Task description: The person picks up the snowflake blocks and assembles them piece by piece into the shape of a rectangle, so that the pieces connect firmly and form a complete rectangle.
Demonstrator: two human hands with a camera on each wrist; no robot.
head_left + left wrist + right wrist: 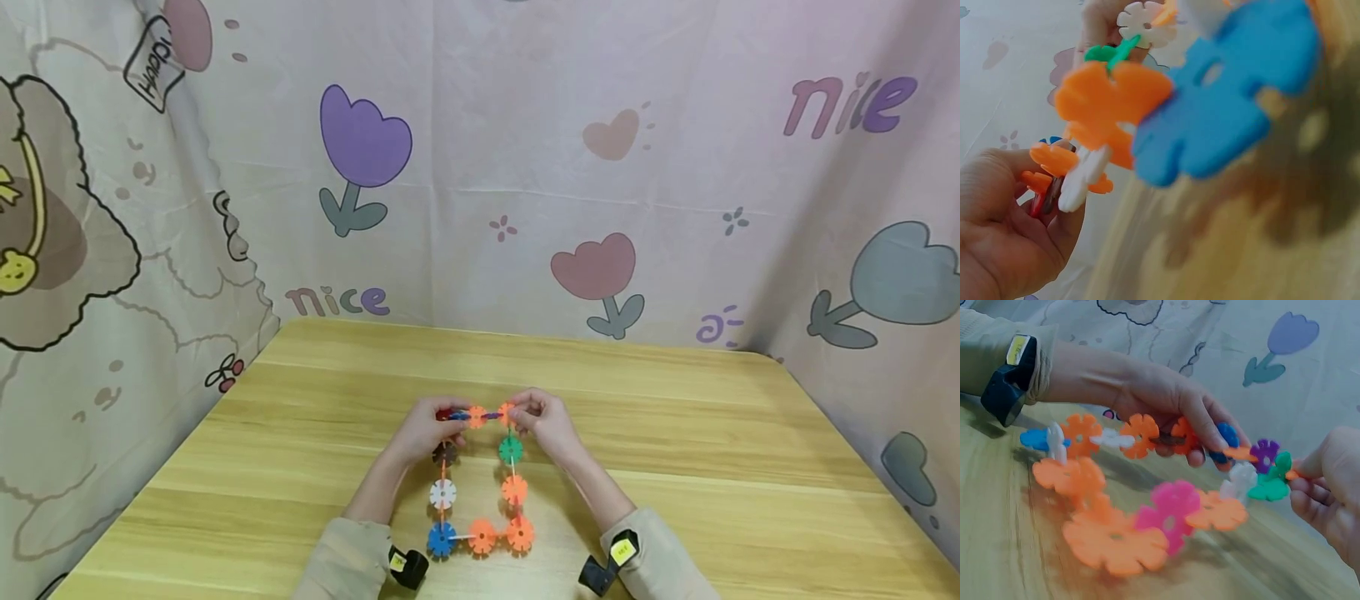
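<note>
Notched plastic flower-shaped discs, slotted edge to edge, form a four-sided loop between my hands in the head view. My left hand point(422, 430) grips the loop's far left corner, partly covering a red piece and a blue piece. At the far right corner my right hand point(547, 427) pinches an orange disc point(507, 414). Down the right side run a green disc point(511, 450) and more orange ones. A white disc point(442, 494) and a blue corner disc point(442, 539) sit on the left side. A pink disc point(1169, 519) shows in the right wrist view, with shadows on the tabletop below.
The wood-grain table point(675, 433) reaches back to a printed curtain point(480, 150) with tulips, which also hangs along both sides. Black camera mounts point(408, 568) are strapped at both sleeve cuffs, close to the loop's near end.
</note>
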